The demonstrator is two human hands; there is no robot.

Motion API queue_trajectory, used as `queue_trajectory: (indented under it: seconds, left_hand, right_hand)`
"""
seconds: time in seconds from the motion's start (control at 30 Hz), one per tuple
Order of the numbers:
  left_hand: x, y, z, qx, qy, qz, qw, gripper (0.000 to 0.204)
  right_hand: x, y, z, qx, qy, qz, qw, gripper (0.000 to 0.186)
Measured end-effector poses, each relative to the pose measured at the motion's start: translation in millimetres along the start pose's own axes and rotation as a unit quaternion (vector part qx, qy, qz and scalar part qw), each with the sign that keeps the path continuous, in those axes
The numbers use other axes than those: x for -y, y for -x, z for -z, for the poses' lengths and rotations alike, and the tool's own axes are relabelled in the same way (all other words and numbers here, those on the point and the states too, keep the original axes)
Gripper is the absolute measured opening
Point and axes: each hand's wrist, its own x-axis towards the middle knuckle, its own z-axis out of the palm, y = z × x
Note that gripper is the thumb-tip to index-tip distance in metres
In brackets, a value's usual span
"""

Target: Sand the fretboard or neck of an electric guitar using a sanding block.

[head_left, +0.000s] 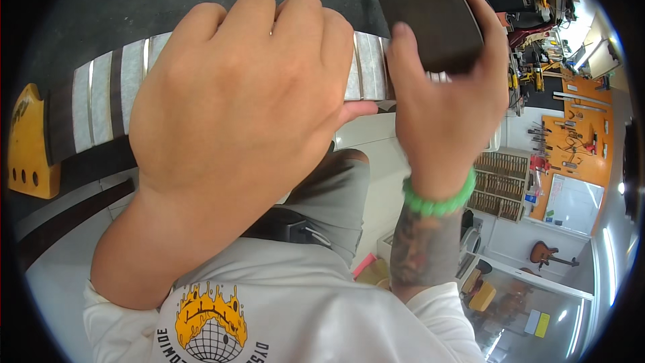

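A guitar neck [94, 104] with pale strips between its frets crosses the upper middle, its yellow headstock [30, 141] at the left. My left hand [235, 101] wraps over the neck, fingers curled round it and hiding much of its middle. My right hand [443, 121], with a green bead bracelet, grips a dark rectangular block [433, 10] at the neck's right part, thumb on the near face and fingers along its far edge. Whether the block touches the fretboard is unclear.
A dark work surface [134, 0] lies beyond the neck. At the right are a cluttered bench [524, 0], an orange tool board [578, 141], a wooden compartment rack [497, 185] and a hanging guitar [544, 253]. My legs [336, 195] show below the neck.
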Motion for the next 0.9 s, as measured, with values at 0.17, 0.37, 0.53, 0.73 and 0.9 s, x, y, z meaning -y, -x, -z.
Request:
queue_trajectory:
  seconds: [0.17,0.37,0.53,0.73,0.9]
  left_hand:
    - [1,3,6,-0.004,0.002,0.007,1.000,0.054]
    - [-4,-1,9,-0.001,0.003,-0.002,1.000,0.059]
    - [-3,-1,10,0.018,-0.037,-0.008,0.999,0.062]
    - [-3,-1,16,0.021,-0.043,-0.009,0.999,0.064]
    - [-3,-5,11,0.022,-0.057,-0.018,0.998,0.064]
  right_hand:
    - [1,54,22,-0.054,-0.034,0.037,0.997,0.073]
    - [-2,50,20,-0.067,-0.029,0.043,0.996,0.075]
    - [0,8,4,0.001,-0.017,0.028,0.999,0.073]
    - [10,89,28,-0.139,-0.086,0.032,0.986,0.068]
    - [1,29,15,-0.034,-0.016,0.069,0.997,0.072]
